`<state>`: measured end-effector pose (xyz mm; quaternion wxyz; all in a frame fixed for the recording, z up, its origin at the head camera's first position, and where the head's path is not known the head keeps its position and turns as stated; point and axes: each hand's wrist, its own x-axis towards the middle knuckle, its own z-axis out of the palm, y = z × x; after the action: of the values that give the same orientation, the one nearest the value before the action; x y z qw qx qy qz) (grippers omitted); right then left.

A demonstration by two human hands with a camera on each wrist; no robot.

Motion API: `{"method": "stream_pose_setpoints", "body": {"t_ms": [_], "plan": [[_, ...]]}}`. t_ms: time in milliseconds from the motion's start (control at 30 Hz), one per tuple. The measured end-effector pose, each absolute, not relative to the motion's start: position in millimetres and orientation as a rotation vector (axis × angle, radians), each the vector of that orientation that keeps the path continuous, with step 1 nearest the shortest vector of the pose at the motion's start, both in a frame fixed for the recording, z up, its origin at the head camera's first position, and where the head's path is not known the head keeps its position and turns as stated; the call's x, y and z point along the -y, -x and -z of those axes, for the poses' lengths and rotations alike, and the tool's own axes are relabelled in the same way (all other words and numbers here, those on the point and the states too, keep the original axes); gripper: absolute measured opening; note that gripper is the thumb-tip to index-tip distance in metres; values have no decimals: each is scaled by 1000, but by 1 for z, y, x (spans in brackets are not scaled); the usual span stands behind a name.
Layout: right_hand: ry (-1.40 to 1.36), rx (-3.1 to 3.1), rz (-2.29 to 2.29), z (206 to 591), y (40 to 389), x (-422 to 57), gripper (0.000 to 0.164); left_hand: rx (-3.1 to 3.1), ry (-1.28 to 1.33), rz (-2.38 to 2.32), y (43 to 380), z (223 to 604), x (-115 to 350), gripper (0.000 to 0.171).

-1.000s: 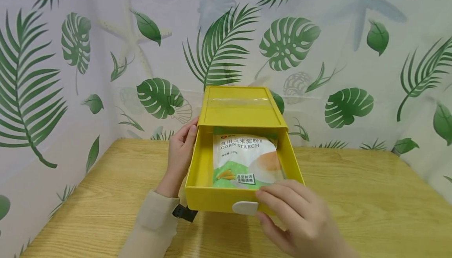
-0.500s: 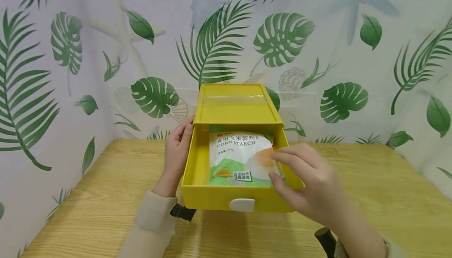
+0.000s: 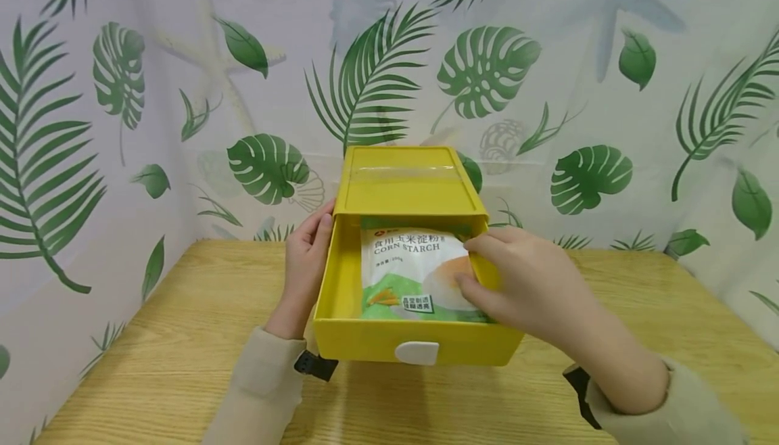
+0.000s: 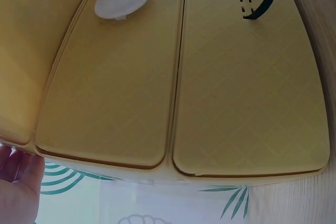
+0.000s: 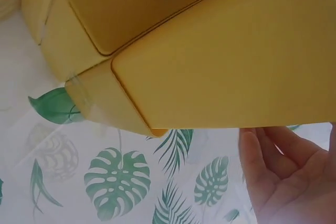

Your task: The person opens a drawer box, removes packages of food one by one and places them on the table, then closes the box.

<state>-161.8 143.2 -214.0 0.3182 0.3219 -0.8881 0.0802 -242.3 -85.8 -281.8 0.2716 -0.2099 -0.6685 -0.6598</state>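
So, left hand (image 3: 306, 249), corn starch bag (image 3: 404, 269), right hand (image 3: 538, 286): the bag lies nearer my right.

My left hand touches the left side of the yellow case (image 3: 408, 191); its hold I cannot tell. The bag lies face-up in the open drawer (image 3: 356, 342), long axis seemingly running away from me. At its right edge, my right thumb (image 3: 481, 293) and forefinger (image 3: 485, 249) stand apart; whether they pinch, I cannot tell.
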Motion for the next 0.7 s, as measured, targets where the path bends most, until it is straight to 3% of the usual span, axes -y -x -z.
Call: {"method": "stream_pose_setpoints", "body": {"t_ms": [200, 700], "plan": [[-786, 2524, -30, 207, 169, -131, 16, 1797, 548, 1777, 243, 283, 87, 30], [-624, 2730, 267, 213, 174, -112, 37, 1810, 560, 1789, 244, 285, 86, 31]]}}
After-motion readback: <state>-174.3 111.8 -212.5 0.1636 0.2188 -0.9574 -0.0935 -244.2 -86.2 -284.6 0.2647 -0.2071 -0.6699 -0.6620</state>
